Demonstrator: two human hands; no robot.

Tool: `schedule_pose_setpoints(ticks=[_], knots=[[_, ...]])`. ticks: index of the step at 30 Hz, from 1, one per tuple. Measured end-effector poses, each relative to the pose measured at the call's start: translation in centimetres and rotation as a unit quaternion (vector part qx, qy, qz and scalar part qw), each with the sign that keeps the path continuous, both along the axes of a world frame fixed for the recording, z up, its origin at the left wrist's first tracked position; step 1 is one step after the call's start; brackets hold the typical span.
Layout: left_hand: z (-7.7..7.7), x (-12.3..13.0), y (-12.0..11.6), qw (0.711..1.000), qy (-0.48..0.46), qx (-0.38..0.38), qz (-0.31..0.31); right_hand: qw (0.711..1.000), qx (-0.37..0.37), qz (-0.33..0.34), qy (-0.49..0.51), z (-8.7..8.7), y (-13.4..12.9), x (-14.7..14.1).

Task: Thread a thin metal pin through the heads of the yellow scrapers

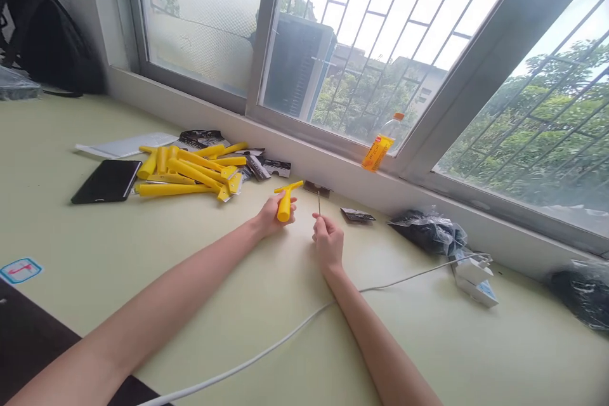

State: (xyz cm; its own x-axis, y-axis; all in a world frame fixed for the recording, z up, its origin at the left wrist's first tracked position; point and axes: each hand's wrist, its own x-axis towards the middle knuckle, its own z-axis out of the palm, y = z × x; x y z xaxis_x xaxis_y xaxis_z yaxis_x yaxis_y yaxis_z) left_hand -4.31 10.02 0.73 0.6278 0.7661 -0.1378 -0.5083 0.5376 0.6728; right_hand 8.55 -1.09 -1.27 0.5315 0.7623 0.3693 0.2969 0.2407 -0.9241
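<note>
My left hand [276, 213] is closed around a yellow scraper [284, 208], its round handle end turned toward me and its crosswise head pointing away. Just to the right, my right hand [328, 238] pinches a thin, dark, flat strip [319, 203] that stands upright, seen nearly edge-on; it looks like a blade. A small gap separates the strip from the scraper. Left of my hands lies a pile of yellow scrapers [200, 168], several with metal plates at their heads. Small black packets [358, 216] lie beyond my hands.
A black phone-like slab [107, 181] lies left of the pile. On the window sill stands a bottle with orange drink [379, 151]. A white cable [285, 337] crosses the table to a white adapter [476, 282]. Black plastic-wrapped bundles [423, 228] lie along the wall.
</note>
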Motion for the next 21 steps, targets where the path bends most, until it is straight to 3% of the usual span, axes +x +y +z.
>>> schedule_pose_setpoints(ticks=[3,8,16,21], knots=[[0.0,-0.8,1.2,0.999,-0.036,-0.014,0.027,0.999,-0.002,0.035,-0.009,0.5,-0.4,-0.5],[0.0,-0.9,1.3,0.996,-0.076,-0.005,0.051,0.996,0.004,0.084,-0.041,1.1,-0.9,-1.0],[0.0,-0.7,1.5,0.989,-0.112,0.009,0.099,0.996,0.009,0.093,0.0,0.7,-0.9,-0.7],[0.0,-0.9,1.5,0.989,-0.123,0.023,0.074,0.993,0.079,0.045,-0.075,0.9,-1.3,-1.0]])
